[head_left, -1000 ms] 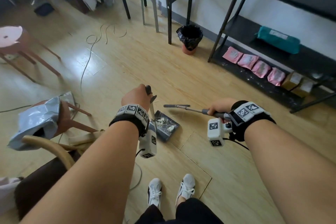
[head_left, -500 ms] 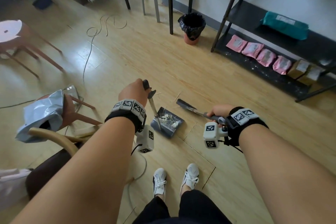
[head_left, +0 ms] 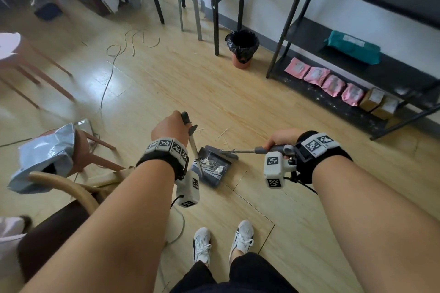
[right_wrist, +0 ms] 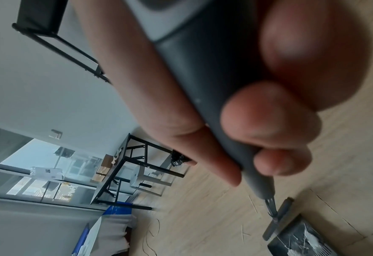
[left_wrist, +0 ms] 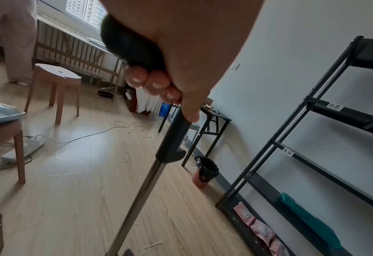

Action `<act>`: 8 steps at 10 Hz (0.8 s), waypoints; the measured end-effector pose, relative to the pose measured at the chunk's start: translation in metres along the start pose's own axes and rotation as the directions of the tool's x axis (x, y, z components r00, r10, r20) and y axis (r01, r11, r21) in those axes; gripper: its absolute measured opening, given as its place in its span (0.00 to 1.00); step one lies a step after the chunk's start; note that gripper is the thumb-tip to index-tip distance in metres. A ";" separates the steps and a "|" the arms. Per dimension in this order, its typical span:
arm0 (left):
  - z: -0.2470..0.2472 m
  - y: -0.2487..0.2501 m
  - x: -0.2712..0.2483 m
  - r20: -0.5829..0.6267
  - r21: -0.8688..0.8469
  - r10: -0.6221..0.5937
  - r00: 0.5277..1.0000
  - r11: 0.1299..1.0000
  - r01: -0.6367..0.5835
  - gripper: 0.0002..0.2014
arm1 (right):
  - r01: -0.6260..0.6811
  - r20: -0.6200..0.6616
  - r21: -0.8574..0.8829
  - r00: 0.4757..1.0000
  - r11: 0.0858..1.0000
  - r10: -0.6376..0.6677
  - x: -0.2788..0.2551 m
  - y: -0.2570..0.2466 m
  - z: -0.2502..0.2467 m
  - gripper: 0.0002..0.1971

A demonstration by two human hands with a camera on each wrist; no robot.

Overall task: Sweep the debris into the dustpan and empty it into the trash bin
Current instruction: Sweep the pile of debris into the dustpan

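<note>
dustpan [head_left: 212, 166] on the floor, its handle gripped in the curled left hand [head_left: 169, 129]; broom [head_left: 229, 153], held by the closed right hand [head_left: 280, 138], sits at the pan's lip. remaining sticks [head_left: 223, 133] should be drawn in with short low strokes, the pan kept flat. bin [head_left: 242, 48] well apart.

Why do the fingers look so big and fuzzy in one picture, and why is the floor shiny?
Right wrist view: the fingers sit right at the lens, so they are out of focus and stretched around the broom handle. Head view: window light glares off the floor, and the pink stool at the left edge is smeared.
</note>
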State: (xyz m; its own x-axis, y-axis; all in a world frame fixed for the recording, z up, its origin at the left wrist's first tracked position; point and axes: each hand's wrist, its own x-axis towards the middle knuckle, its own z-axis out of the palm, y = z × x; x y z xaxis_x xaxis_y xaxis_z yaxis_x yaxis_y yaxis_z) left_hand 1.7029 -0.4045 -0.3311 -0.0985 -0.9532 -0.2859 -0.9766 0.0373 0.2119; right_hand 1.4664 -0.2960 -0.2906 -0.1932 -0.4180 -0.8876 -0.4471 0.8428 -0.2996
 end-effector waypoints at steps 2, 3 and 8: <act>-0.003 -0.004 0.005 -0.022 -0.011 -0.025 0.999 1.000 0.024 0.11 | 0.012 -0.125 -0.035 0.992 0.999 -0.016 0.008 -0.002 -0.019 0.14; -0.003 -0.006 0.009 -0.034 -0.015 -0.036 0.999 0.999 0.036 0.11 | -0.037 -0.129 0.051 0.991 0.998 0.044 0.028 -0.001 -0.024 0.13; -0.001 -0.005 0.026 -0.087 0.041 -0.040 0.995 0.998 0.044 0.11 | -0.040 -0.061 -0.006 0.997 0.999 0.039 0.108 -0.020 0.009 0.13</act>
State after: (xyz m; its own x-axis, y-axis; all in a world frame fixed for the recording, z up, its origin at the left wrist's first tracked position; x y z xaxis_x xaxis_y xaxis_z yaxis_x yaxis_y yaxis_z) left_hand 1.7053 -0.4298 -0.3391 -0.0422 -0.9763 -0.2123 -0.9870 0.0077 0.1607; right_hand 1.4623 -0.3553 -0.3838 -0.2637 -0.4044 -0.8757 -0.4439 0.8569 -0.2620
